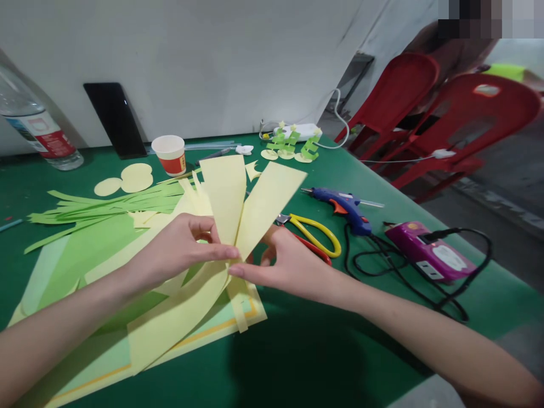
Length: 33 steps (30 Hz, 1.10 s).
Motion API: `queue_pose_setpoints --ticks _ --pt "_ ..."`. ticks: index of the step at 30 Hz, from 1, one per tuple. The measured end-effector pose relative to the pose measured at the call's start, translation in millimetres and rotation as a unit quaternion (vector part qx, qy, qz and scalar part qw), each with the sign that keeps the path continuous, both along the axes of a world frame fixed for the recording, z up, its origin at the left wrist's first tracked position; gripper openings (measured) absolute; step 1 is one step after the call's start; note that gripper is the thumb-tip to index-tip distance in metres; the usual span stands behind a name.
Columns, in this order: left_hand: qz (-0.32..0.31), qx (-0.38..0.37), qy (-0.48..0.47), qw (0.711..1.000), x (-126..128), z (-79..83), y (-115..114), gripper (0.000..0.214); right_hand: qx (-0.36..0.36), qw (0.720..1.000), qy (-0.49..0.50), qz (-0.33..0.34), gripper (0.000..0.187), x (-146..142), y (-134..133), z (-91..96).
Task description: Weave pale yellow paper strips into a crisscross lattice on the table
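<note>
Pale yellow paper strips (266,201) fan out upward from the pinch of both hands, in the middle of the view. My left hand (187,246) grips them with thumb and fingers from the left. My right hand (293,258) pinches the same strips from the right, its thumb tip close to the left one. A longer yellow strip (182,317) curves down to the lower left from the pinch, and a narrow one hangs below it. Under the hands lie green paper sheets (114,252) and more yellow paper. Scissors (318,232) with yellow and red handles lie partly behind my right hand.
A blue glue gun (344,207) and a purple power box (429,249) with black cable lie right. Cut green strips (93,207), a paper cup (170,154), a phone (114,120) and a bottle (40,127) stand left. Small green paper figures (289,144) are at the back; red chairs (476,113) beyond.
</note>
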<state>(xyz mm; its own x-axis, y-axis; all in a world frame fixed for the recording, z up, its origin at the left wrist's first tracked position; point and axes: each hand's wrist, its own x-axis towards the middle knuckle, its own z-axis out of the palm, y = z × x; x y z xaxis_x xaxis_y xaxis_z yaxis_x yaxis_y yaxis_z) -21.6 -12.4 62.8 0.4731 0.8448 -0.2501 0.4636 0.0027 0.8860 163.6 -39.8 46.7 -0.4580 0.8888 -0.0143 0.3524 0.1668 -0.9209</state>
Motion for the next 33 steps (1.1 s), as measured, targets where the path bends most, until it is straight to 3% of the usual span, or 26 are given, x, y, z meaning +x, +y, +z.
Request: queue_pose_setpoints --ticks 4,8,11,15,19,22,27,33 --pt "0.013 -0.029 -0.061 0.998 -4.1 7.2 0.5 0.016 0.002 0.999 0.027 -0.043 0.015 0.2 0.8 2.8" --pt "0.04 -0.039 -0.162 0.985 -8.6 16.5 6.6 0.023 -0.023 0.986 0.126 -0.107 0.017 10.5 9.7 8.4" --pt "0.036 -0.06 -0.181 0.981 -10.8 16.7 12.4 0.022 -0.012 0.972 0.18 -0.15 0.029 18.5 16.1 13.7" --pt "-0.014 -0.074 -0.155 0.985 -11.6 2.0 19.4 0.017 -0.012 0.977 0.143 -0.155 0.029 21.6 19.8 16.5" --pt "-0.098 -0.072 -0.019 0.992 -11.3 -20.0 24.4 0.014 0.017 0.988 0.063 -0.141 0.029 20.4 24.9 5.6" --pt "-0.072 -0.066 -0.006 0.995 -8.9 -30.9 23.1 0.016 0.035 0.991 0.015 -0.13 0.035 21.4 29.1 -8.0" --pt "-0.019 -0.095 -0.075 0.992 -0.6 -35.4 16.6 0.024 0.009 0.993 -0.014 -0.12 0.039 23.5 32.9 -25.7" --pt "-0.01 -0.097 -0.053 0.994 0.9 -49.6 18.1 0.026 0.129 0.975 -0.043 -0.174 0.037 22.6 35.4 -38.2"
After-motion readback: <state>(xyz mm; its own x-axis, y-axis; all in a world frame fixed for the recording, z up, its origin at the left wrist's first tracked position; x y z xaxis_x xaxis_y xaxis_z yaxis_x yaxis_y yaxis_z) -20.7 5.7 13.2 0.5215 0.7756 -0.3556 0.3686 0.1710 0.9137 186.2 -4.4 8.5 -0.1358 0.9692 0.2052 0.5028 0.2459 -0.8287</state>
